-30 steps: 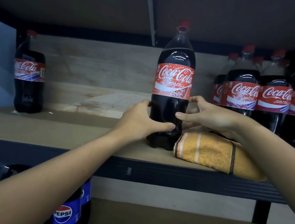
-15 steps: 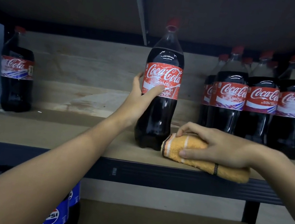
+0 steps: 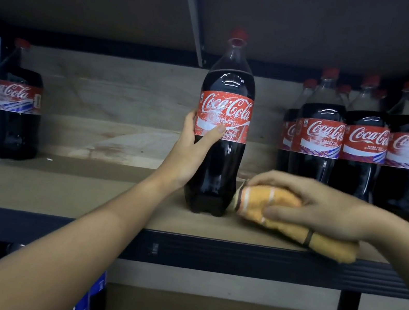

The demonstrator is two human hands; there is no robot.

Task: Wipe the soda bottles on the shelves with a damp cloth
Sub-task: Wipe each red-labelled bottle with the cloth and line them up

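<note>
I'm seeing the left hand [image 3: 193,150] gripping the upright soda bottle [image 3: 219,141] near the shelf's [image 3: 54,194] front edge, the right hand [image 3: 317,207] clutching the cloth [image 3: 282,217] beside it; probably damp, it's risking a slippery, toppling bottle.

This looks like a shop or its stockroom. The main sign is a metal-framed shelf [image 3: 207,253] with a dark front rail and plain board decks, stacked in tiers. On that shelf, toward its right end, a row of identical Coca-Cola bottles [image 3: 359,154] stands packed label-out, some behind others; another bottle [image 3: 16,105] stands alone at its left end. Below the shelf, at the left, blue-labelled bottles [image 3: 88,298] sit on a lower deck.
</note>
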